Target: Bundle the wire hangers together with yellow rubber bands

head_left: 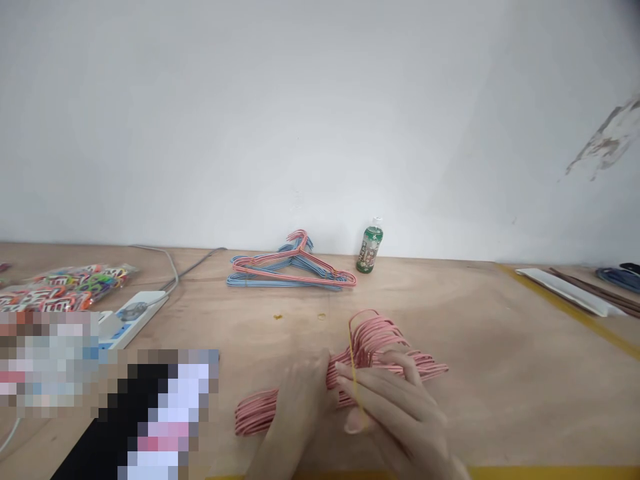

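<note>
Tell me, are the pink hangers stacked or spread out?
Stacked: the pink hangers lie in one tight bundle, with their hooks together.

Table [500, 373], layout as found. The hanger bundle [373, 343] lies flat under the fingers of both hands: left hand [295, 413] on its middle, right hand [400, 417] just beside, touching. An elastic band [354, 363] runs across the right fingers [373, 387] and over the bundle's hooks, which project just beyond the fingertips.

Well beyond the fingertips, by the wall: a second hanger stack [293, 270], with a bottle [369, 248] upright just right of it.

Far left of the fingers: power strip [131, 319], cable [173, 270] behind it, packet of bands [65, 287] further left.

Far right of the fingers: flat strips [570, 290].
</note>
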`<state>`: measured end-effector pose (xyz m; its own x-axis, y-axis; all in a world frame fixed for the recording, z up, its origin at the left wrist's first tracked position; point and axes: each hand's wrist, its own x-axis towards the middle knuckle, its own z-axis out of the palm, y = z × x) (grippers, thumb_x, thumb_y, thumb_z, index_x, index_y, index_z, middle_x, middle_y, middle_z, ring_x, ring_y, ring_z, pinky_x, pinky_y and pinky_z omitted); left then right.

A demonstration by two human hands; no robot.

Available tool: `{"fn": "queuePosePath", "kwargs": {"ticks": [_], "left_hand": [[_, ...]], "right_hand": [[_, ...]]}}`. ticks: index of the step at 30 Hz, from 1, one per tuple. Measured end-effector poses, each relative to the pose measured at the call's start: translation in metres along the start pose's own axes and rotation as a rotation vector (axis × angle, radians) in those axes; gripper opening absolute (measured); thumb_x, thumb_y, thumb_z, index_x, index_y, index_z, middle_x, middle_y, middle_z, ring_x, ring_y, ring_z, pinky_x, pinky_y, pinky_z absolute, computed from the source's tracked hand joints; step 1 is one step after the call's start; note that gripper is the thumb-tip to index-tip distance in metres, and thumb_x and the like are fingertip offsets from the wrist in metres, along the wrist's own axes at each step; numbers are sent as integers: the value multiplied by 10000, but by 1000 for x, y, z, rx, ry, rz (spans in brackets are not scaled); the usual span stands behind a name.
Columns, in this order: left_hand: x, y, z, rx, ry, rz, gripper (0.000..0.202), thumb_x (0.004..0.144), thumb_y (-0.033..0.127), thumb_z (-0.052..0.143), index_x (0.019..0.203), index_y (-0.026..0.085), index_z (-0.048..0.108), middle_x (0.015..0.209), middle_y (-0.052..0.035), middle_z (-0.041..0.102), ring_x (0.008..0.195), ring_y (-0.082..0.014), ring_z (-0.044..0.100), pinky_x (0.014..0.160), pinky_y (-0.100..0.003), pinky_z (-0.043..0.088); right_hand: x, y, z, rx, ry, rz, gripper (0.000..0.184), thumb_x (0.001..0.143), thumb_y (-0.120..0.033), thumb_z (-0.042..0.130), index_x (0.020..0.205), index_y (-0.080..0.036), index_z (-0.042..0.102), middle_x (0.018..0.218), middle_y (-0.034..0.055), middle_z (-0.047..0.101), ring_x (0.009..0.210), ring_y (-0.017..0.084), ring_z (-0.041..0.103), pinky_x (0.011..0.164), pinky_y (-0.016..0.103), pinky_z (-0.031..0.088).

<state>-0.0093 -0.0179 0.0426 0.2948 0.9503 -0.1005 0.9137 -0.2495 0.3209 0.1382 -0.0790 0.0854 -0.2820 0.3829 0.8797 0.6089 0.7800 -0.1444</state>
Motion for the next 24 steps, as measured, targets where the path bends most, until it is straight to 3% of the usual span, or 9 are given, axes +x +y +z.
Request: {"fn": "queuePosePath", "kwargs": {"ticks": [1, 4, 7, 9, 10, 12, 16, 19, 24], "left_hand": [[0, 0, 1, 10, 15, 8, 192, 748, 196, 518, 922, 220, 594, 923, -65, 705, 862, -242, 654, 694, -302, 435], [0, 1, 5, 46, 58, 20, 214, 681, 181, 513, 879, 221, 585, 886, -65, 710, 827, -267, 657, 658, -324, 425], [1, 3, 8, 71, 80, 0, 232, 667, 169, 488, 876, 221, 576, 861, -67, 710, 800, -268, 659, 631, -326, 410], [1, 5, 9, 72, 94, -5, 238, 666, 162, 474, 875, 221, 571, 849, -68, 708, 795, -265, 659, 618, -322, 400], [1, 5, 9, 71, 94, -2, 239, 664, 160, 471, 873, 222, 568, 840, -66, 707, 789, -264, 659, 611, -320, 396], [0, 6, 10, 73, 94, 4, 246, 652, 155, 471, 869, 224, 565, 826, -62, 706, 775, -259, 659, 604, -316, 389], [0, 5, 11, 84, 109, 3, 210, 693, 173, 465, 870, 227, 564, 812, -59, 703, 757, -256, 658, 603, -316, 388], [0, 5, 11, 83, 107, 14, 192, 738, 188, 449, 882, 230, 570, 822, -59, 702, 757, -259, 657, 609, -322, 390], [0, 5, 9, 78, 97, 19, 221, 710, 174, 460, 883, 232, 586, 822, -57, 701, 763, -255, 655, 602, -316, 375]], "right_hand": [[-10, -2, 5, 83, 68, 117, 273, 941, -189, 477, 1157, -204, 644, 1061, 56, 724, 933, 165, 690, 929, 332, 467], [-38, -8, 24, 487, 446, 621, 269, 949, -330, 488, 1096, -245, 697, 1030, 61, 732, 925, 195, 691, 805, 325, 536], [-47, -11, 37, 1114, 700, 1016, 246, 893, -454, 564, 959, -286, 730, 919, 18, 750, 719, 114, 680, 632, 237, 555], [-44, -10, 37, 1524, 817, 1175, 140, 802, -406, 700, 864, -283, 722, 787, -47, 731, 587, 46, 621, 523, 160, 513], [-42, -9, 34, 1703, 855, 1220, 103, 759, -328, 757, 832, -271, 710, 735, -78, 710, 552, 22, 598, 491, 134, 491], [-37, -4, 25, 1968, 918, 1261, 203, 699, -138, 799, 825, -247, 683, 699, -115, 682, 534, -7, 585, 477, 108, 473], [-40, 9, 12, 2133, 1024, 1290, 362, 711, 37, 730, 945, -225, 641, 745, -102, 684, 573, -12, 593, 516, 95, 494], [-49, 16, 14, 2163, 1019, 1335, 341, 747, 33, 695, 969, -215, 624, 798, -55, 692, 596, -1, 605, 511, 81, 500], [-55, 23, 17, 2268, 930, 1313, 142, 795, -141, 708, 877, -154, 592, 842, 0, 680, 564, -6, 594, 508, 61, 502]]}}
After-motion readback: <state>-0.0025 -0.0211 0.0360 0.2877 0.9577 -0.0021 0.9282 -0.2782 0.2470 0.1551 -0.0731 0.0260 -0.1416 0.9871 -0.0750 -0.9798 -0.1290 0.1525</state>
